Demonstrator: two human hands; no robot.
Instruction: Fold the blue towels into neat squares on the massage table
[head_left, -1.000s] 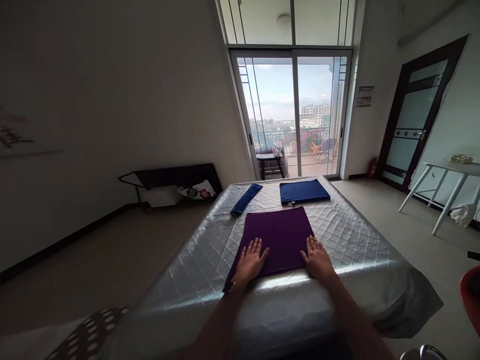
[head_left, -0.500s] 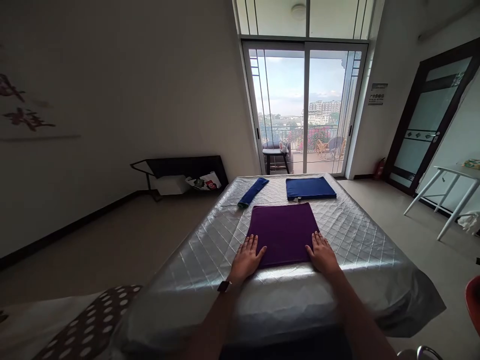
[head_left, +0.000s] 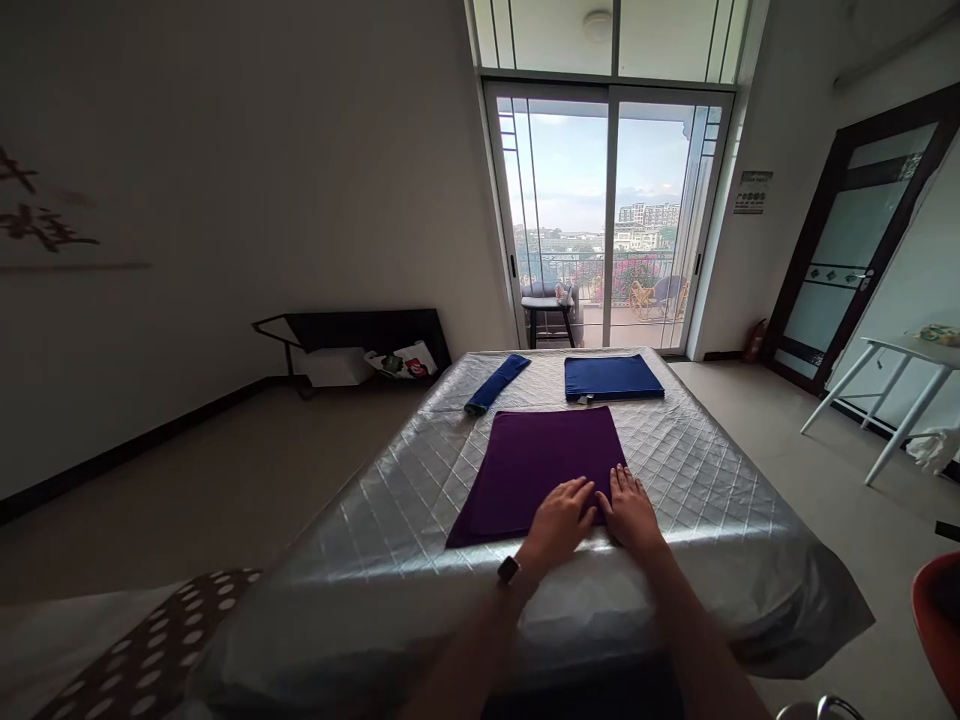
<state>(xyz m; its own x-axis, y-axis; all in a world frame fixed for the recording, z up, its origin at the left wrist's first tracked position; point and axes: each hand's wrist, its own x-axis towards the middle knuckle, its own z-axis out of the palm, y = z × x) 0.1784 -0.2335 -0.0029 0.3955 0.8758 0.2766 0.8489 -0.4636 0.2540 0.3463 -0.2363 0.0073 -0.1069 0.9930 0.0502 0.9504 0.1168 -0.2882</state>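
A folded purple cloth (head_left: 540, 460) lies flat on a table with a shiny silver quilted cover (head_left: 405, 505). Its layers are slightly offset, with a lower one poking out at the near left corner. My left hand (head_left: 561, 518), a dark watch on the wrist, rests on the near right part of the cloth, fingers stretched out. Beside it, my right hand (head_left: 628, 508) lies flat over the cloth's right edge, fingers extended. Neither hand grips anything.
Behind the cloth are a rolled blue cloth (head_left: 497, 385) at left and a flat folded blue cloth (head_left: 613, 377) at right. A black bench (head_left: 367, 328) stands by the wall. To the right are a white table (head_left: 911, 347) and a red chair (head_left: 937, 620).
My left hand has moved right from the cloth's left edge to near my right hand. The lower layer of the purple cloth now shows at the near left corner.
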